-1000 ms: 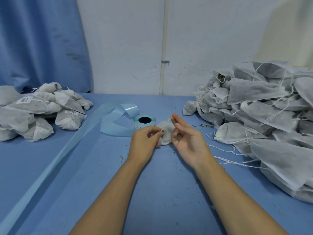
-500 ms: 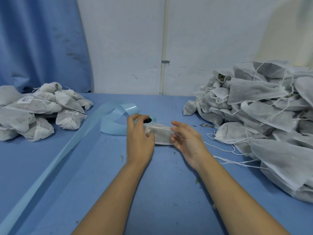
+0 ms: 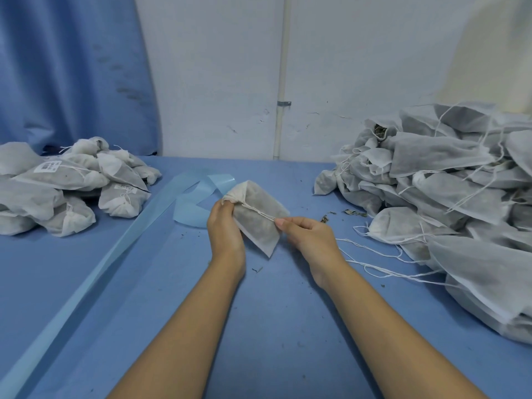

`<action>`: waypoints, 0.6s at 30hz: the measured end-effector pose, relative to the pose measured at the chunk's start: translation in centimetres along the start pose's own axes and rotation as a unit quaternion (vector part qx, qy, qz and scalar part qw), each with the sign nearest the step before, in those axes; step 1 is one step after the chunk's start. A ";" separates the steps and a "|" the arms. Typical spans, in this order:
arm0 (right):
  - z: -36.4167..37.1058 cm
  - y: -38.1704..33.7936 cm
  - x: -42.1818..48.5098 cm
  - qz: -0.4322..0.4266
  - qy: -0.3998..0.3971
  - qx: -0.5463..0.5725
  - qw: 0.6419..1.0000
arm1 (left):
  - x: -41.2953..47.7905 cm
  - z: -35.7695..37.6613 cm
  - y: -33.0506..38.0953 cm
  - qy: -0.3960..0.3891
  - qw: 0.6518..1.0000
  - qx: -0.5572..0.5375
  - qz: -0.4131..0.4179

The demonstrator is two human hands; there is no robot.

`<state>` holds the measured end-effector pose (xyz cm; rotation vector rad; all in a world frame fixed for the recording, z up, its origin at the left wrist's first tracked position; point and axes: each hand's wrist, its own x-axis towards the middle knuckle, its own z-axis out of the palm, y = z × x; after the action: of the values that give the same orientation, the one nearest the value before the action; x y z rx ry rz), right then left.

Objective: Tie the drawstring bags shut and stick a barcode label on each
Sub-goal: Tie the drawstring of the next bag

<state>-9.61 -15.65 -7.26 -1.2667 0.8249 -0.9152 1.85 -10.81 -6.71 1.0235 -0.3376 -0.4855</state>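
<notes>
A small white drawstring bag (image 3: 260,220) with dark filling is held tilted above the table centre. My left hand (image 3: 226,226) grips its gathered neck at the upper left. My right hand (image 3: 308,236) pinches the white drawstring (image 3: 257,211), which lies stretched across the bag's face. The bag hides the label roll behind it; only its pale blue backing tape (image 3: 198,208) shows, curling beside my left hand.
A heap of tied, labelled bags (image 3: 66,191) lies at the left. A big heap of loose bags (image 3: 449,203) fills the right, its strings (image 3: 383,269) trailing onto the blue table (image 3: 273,312). Backing tape (image 3: 86,277) runs to the front left corner.
The bag lay flat on the table under both hands; now it is lifted and tilted. My right hand has taken the string and pulled it across the bag.
</notes>
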 end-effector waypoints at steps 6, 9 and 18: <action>0.4 -0.2 -0.2 0.058 -0.046 0.138 0.988 | 0.0 0.1 0.5 -0.053 0.983 -0.146 -0.094; 0.6 -0.1 -0.1 0.067 -0.016 0.202 0.977 | -0.1 -0.3 0.6 -0.088 0.980 -0.145 -0.100; 1.3 0.8 0.0 0.031 -0.012 0.196 0.980 | -1.3 0.1 -0.7 -0.120 0.990 0.065 -0.033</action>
<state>-8.32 -15.04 -7.86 -0.9021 0.6228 -0.9564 0.51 -10.46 -7.29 1.1070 -0.5561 -0.6544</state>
